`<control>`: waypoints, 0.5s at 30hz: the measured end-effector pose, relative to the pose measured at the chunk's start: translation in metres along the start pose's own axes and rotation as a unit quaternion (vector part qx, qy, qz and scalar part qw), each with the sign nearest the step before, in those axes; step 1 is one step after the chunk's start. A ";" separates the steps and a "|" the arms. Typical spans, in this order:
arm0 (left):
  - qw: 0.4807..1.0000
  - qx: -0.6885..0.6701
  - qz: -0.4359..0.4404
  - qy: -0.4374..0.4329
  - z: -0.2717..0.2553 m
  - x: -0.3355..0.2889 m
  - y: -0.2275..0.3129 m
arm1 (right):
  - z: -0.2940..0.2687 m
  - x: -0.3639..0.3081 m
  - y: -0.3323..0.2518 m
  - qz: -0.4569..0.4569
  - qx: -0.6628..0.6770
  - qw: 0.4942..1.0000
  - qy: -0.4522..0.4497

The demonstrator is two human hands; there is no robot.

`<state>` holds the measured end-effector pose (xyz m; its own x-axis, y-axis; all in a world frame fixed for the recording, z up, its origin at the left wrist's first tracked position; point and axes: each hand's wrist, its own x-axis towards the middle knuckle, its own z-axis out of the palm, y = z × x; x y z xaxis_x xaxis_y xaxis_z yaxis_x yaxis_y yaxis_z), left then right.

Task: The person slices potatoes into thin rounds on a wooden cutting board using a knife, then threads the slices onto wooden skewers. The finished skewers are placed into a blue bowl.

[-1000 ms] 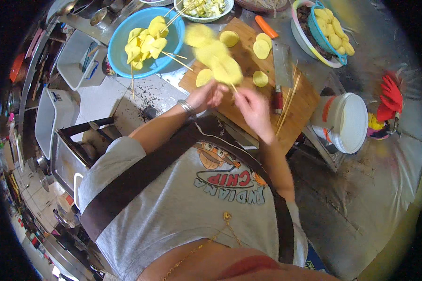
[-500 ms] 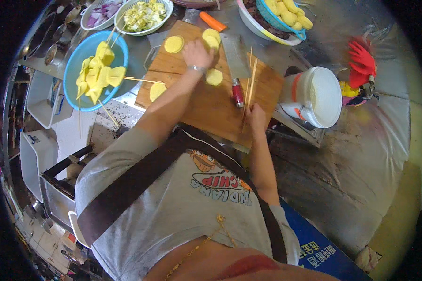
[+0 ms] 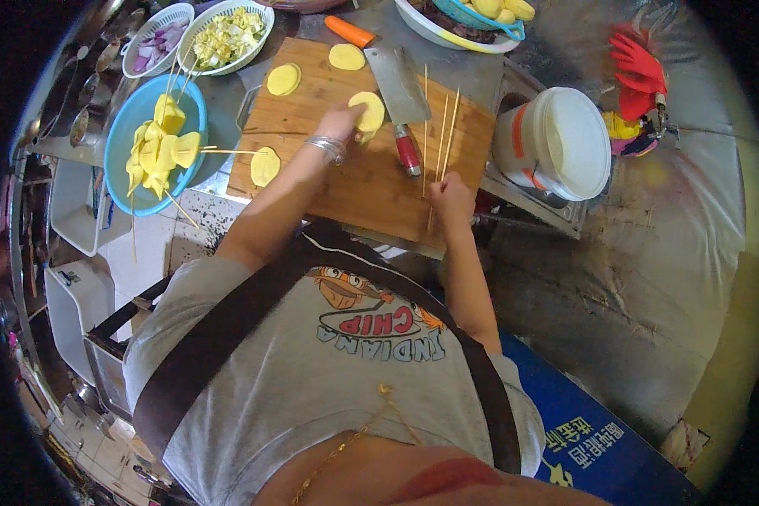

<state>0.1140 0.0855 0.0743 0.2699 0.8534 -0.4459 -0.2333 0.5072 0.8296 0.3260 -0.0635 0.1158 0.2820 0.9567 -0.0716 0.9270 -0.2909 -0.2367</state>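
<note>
My left hand (image 3: pixel 339 123) is closed on a round yellow potato slice (image 3: pixel 368 111) above the wooden cutting board (image 3: pixel 358 198). Part of another slice shows just under it. At the board's right edge, my right hand (image 3: pixel 454 201) grips a thin wooden skewer (image 3: pixel 451 135); a second skewer (image 3: pixel 425 126) lies close beside it. Between my hands rests a cleaver (image 3: pixel 399 88) with a red handle. Farther off on the board are a potato slice (image 3: pixel 347 56) and a small stack of slices (image 3: pixel 284 79). One more slice (image 3: pixel 266 167) sits by my left forearm.
Left of the board, a blue basin (image 3: pixel 116 126) holds skewered potato slices. Behind stand baskets of chopped greens (image 3: pixel 225 38) and purple onion (image 3: pixel 158 44), plus a carrot (image 3: pixel 350 32). A white bucket (image 3: pixel 514 139) and red gloves (image 3: pixel 639 74) are at the right.
My left hand has come nearer from the far slices, bringing one slice with it. A single slice stays where two overlapped. My right hand keeps its grip; the view has shifted slightly.
</note>
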 end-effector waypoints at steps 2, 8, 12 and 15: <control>0.999 -0.025 -0.007 0.044 -0.007 -0.012 0.007 | -0.014 -0.020 -0.014 -0.016 0.061 0.998 0.005; 0.991 0.006 0.092 0.095 -0.011 -0.015 0.022 | -0.022 -0.085 -0.058 -0.133 0.170 0.976 -0.015; 0.989 0.056 0.083 0.110 -0.009 -0.013 0.019 | -0.020 -0.097 -0.061 -0.155 0.176 0.972 0.030; 0.989 0.070 0.095 0.093 -0.006 -0.012 0.016 | -0.017 -0.102 -0.059 -0.162 0.189 0.966 0.077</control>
<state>0.1013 0.0839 0.0907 0.0549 0.9457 -0.3204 -0.1282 0.3249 0.9370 0.2466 -0.1438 0.1535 0.0527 0.9777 0.2032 0.8248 0.0721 -0.5607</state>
